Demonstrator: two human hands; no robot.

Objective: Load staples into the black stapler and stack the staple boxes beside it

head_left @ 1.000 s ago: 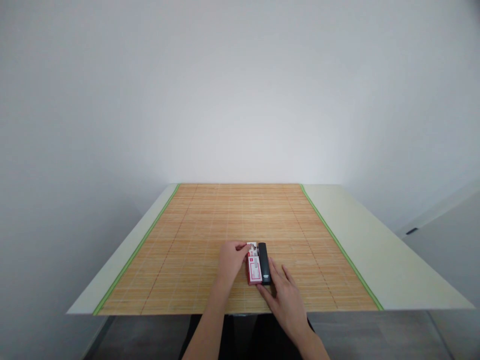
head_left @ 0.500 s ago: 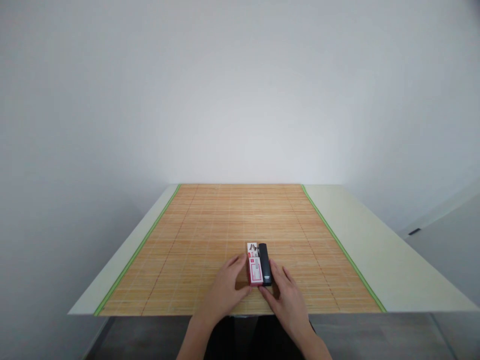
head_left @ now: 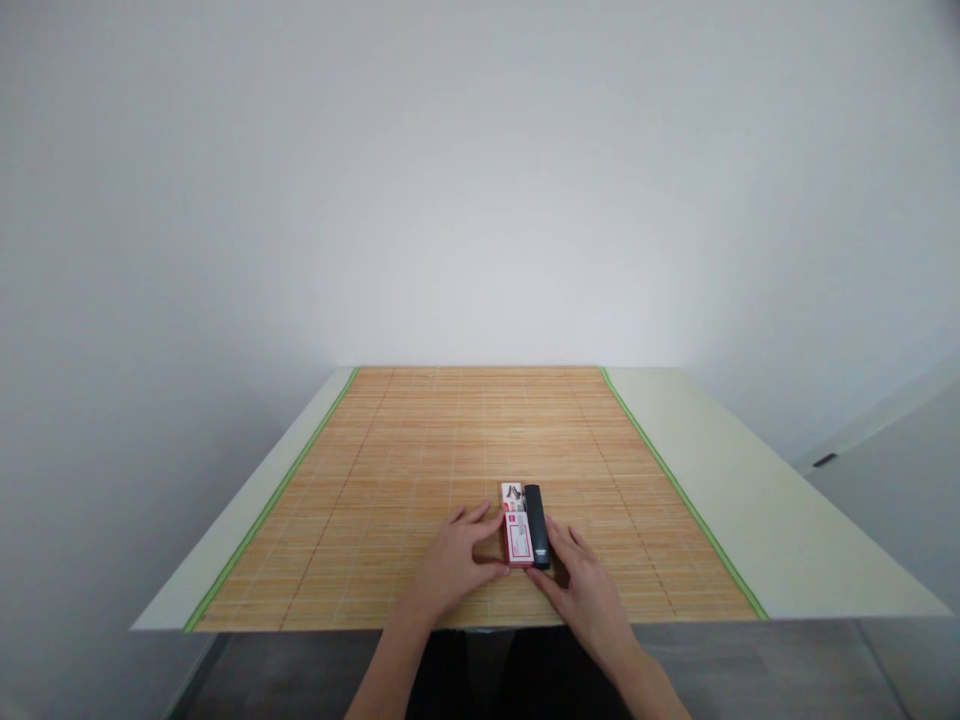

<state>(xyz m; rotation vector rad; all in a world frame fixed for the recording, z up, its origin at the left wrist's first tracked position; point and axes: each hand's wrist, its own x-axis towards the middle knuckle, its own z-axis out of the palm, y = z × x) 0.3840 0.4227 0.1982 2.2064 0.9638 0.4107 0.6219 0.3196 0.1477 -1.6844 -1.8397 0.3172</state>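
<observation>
A small white box with a red border (head_left: 519,538) lies on the bamboo mat near the front edge. Just behind it is another small white box with a picture of dark metal parts (head_left: 513,493). A black stapler (head_left: 537,525) lies lengthwise along their right side. My left hand (head_left: 454,565) rests its fingertip and thumb against the left side of the red-bordered box, the other fingers spread. From the right, my right hand (head_left: 589,590) has its fingers along the stapler's side and its thumb at the near end. The items sit close together between both hands.
The bamboo mat (head_left: 420,440) with green edging covers the middle of a white table (head_left: 720,450). A plain wall (head_left: 480,200) stands behind the table. Its front edge runs just above my dark-clothed legs (head_left: 555,675). A small dark handle (head_left: 824,460) shows at the far right.
Both hands, the boxes and the stapler have shifted slightly to the right on the mat. The view has moved a little too.
</observation>
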